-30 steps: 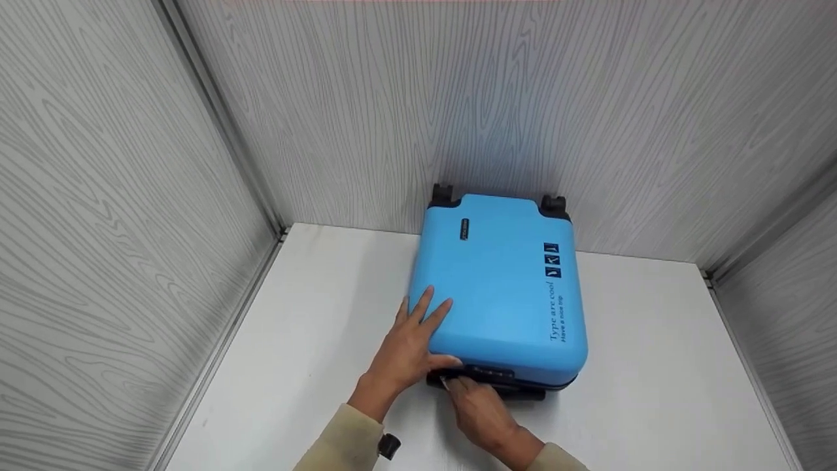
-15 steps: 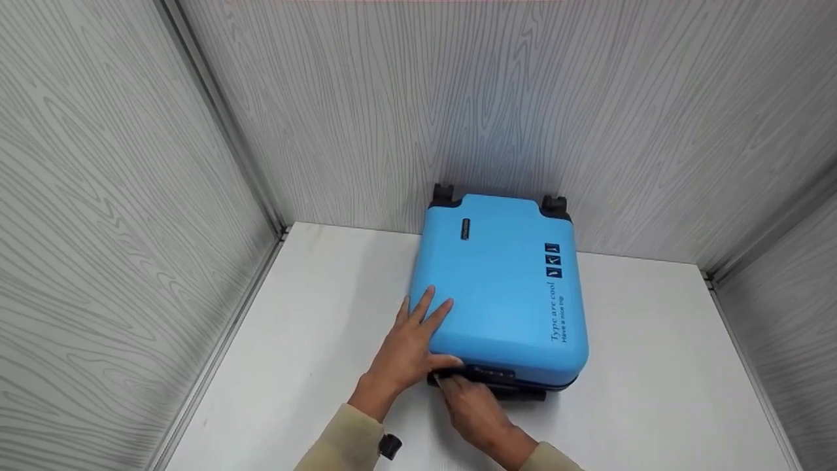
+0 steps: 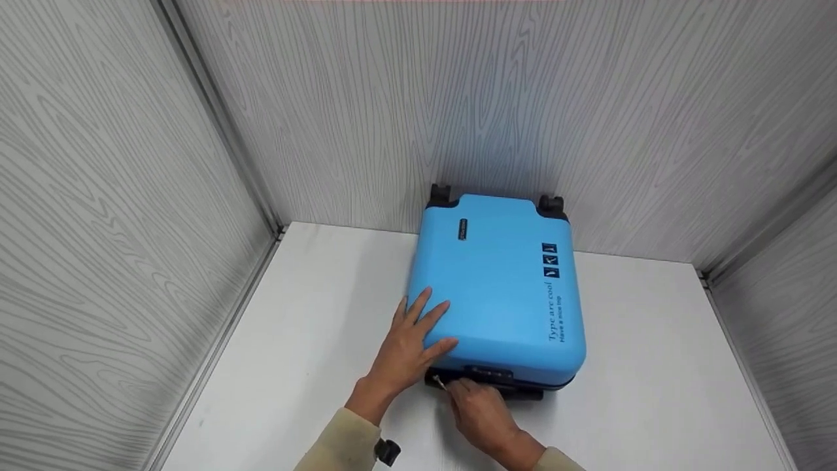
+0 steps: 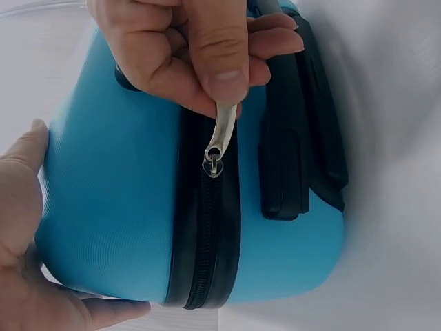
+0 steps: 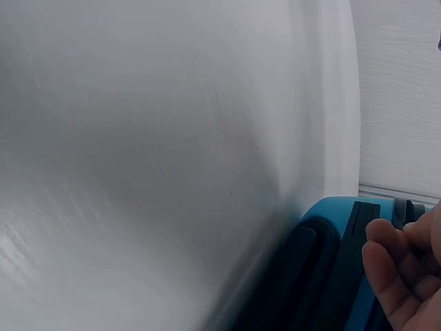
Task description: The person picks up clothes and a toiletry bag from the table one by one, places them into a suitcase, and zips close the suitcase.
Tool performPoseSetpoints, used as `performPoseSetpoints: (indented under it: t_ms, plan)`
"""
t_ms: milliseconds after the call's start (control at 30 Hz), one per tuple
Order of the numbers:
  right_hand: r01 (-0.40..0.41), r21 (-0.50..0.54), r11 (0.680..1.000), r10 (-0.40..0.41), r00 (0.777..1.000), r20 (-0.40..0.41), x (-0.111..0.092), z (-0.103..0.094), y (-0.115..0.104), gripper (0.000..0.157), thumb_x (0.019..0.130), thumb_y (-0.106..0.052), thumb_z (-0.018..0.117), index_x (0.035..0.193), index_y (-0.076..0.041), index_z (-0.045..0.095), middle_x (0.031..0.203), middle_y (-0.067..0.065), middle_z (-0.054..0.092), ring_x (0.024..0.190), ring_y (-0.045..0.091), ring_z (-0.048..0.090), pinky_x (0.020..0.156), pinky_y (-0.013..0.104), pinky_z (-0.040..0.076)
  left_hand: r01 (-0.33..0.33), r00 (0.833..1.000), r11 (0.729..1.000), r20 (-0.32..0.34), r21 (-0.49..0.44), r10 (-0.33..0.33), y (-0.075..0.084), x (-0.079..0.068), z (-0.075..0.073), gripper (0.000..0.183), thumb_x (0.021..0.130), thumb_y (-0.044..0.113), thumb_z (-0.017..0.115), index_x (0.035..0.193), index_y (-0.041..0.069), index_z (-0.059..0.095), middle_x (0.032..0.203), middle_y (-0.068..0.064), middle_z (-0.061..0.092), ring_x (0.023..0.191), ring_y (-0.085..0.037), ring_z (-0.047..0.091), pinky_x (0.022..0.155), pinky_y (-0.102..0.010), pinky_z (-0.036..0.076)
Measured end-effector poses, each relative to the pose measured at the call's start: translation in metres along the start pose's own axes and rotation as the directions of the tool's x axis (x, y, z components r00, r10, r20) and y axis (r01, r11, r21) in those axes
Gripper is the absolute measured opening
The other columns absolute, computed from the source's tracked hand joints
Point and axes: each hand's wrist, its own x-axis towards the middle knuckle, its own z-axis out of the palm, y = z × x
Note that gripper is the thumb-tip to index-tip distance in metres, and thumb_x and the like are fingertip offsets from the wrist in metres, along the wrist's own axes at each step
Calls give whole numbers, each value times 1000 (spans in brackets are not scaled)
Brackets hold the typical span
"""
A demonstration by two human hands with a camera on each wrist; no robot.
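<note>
A blue hard-shell suitcase [image 3: 497, 281] lies flat, its wheels towards the back wall. My left hand [image 3: 400, 347] rests on its near left corner, fingers spread over the shell. At the near side, my right hand [image 3: 482, 415] pinches a silver zipper pull [image 4: 223, 127] between thumb and forefinger. In the left wrist view the zipper slider [image 4: 213, 164] sits on the black zipper band, and the zipper teeth [image 4: 202, 255] run from it towards the corner. A black handle [image 4: 284, 165] lies beside the band. The right wrist view shows my curled fingers [image 5: 386, 276] beside the suitcase.
The suitcase lies on a white tabletop [image 3: 654, 366]. Grey wood-grain panels [image 3: 366, 118] stand at the back and both sides. A combination lock [image 3: 489, 374] is set in the near side, and two black wheels [image 3: 552, 206] are at the far end.
My left thumb has lifted from the near edge onto the blue shell. The right hand stays low by the zipper, its silver pull now showing more. The suitcase keeps its place.
</note>
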Motion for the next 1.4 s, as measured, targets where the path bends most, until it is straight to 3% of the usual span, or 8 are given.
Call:
performPoseSetpoints:
  t_ms: [167,333,600,700,900,1067,1200,1400]
  plan:
    - [-15,-28,999,15,1000,-22,-6,-2,1,13,92,-9,81,104,-9,75,88,2,71,74,14,70,59,29,57,8,1000,1000,-20,1,-8,0,1,1,67,102,56,62,161,27,48,175,-5,26,159,-52,16,122,-67,29]
    - [17,-100,995,-37,979,-199,-17,-13,10,12,91,-18,83,98,-12,76,82,-1,69,66,10,67,55,26,54,23,999,999,-38,-26,-24,0,4,0,65,104,54,60,160,23,49,173,-7,30,159,-50,19,124,-65,27]
    - [-62,-137,989,-29,817,-575,-15,-61,48,30,108,-27,58,97,-7,77,80,1,67,65,14,62,54,30,52,64,995,990,-66,-129,-73,-6,20,-7,56,109,48,54,158,20,51,172,-11,31,160,-45,22,125,-65,25]
    - [-154,-127,980,44,787,-615,-11,-78,66,30,106,-27,60,108,-2,76,91,11,68,78,27,65,67,39,52,69,996,986,-49,-150,-77,-9,26,-8,57,110,49,51,160,21,49,174,-11,27,161,-44,20,125,-66,24]
    - [-355,64,933,342,813,-472,-8,-97,91,50,105,-25,62,145,4,58,139,29,56,125,46,53,100,60,41,50,998,983,-18,-179,-54,-13,31,-1,58,111,48,50,162,22,45,177,-12,18,162,-45,11,125,-68,20]
    - [-532,302,791,599,773,-207,-9,-99,100,63,110,-30,55,163,-2,37,169,26,27,154,46,28,119,67,28,28,998,984,-50,-177,-37,-13,30,6,55,111,43,50,161,20,46,177,-13,17,162,-47,10,124,-70,19]
    - [-571,367,734,651,746,-142,-10,-99,103,63,111,-34,51,166,-7,33,174,21,20,158,45,22,121,67,24,24,996,988,-77,-154,-36,-10,29,10,55,111,43,49,161,20,47,176,-12,19,161,-47,11,124,-69,21]
    - [-545,370,753,631,758,-167,-16,-97,113,60,110,-32,52,164,-8,39,173,18,26,157,44,26,119,68,27,27,991,992,-127,-120,-42,0,16,19,54,112,40,48,162,18,46,176,-14,19,161,-48,14,125,-67,22]
